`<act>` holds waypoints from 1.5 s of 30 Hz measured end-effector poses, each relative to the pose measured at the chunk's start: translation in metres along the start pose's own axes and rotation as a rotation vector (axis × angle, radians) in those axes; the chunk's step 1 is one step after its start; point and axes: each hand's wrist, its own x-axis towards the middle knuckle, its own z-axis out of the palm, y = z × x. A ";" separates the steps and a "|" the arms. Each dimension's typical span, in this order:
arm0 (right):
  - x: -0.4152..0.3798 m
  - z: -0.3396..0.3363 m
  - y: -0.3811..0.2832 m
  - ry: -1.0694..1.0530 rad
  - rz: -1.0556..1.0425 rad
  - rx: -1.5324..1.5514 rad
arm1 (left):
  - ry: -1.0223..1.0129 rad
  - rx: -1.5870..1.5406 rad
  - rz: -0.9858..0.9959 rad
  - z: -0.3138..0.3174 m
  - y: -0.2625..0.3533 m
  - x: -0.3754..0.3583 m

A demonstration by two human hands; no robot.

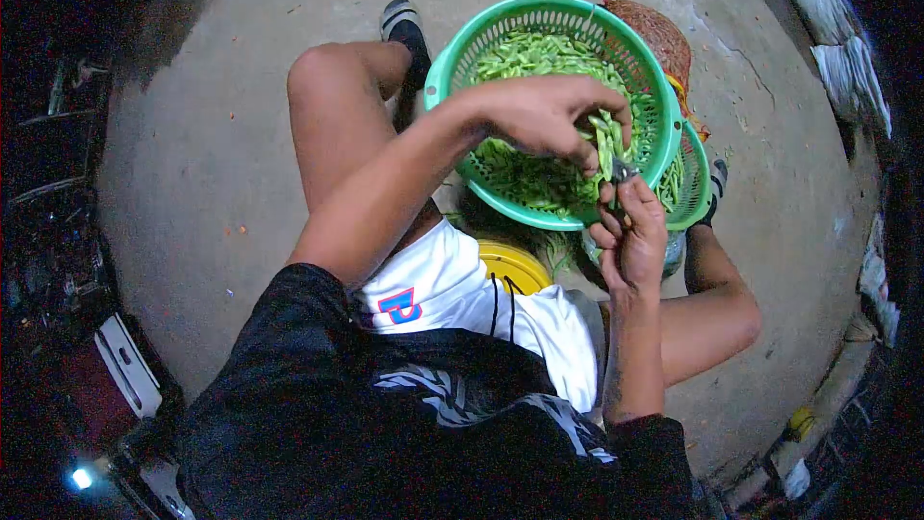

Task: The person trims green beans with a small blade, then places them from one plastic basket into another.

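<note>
My left hand point(553, 116) reaches over a large green plastic basket point(445, 77), its fingers closed around a small bunch of green beans point(606, 140). Just below, near the basket's right rim, my right hand point(640, 231) is closed on a small dark tool with a shiny metallic part point(624, 171). That tool meets the lower ends of the held beans in this view; its exact kind is hidden by the fingers. Cut green bean pieces point(539, 58) fill much of the basket beneath both hands.
A second green basket point(695, 188) with longer beans sits partly under the first. Behind them lies a reddish-brown mesh sack point(654, 34). A yellow round container point(515, 265) stands between my legs. Pale sacks point(847, 67) line the right edge of the concrete floor point(221, 183).
</note>
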 end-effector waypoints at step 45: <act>0.002 0.002 0.000 0.031 -0.008 0.019 | 0.013 0.116 -0.089 -0.003 0.008 -0.005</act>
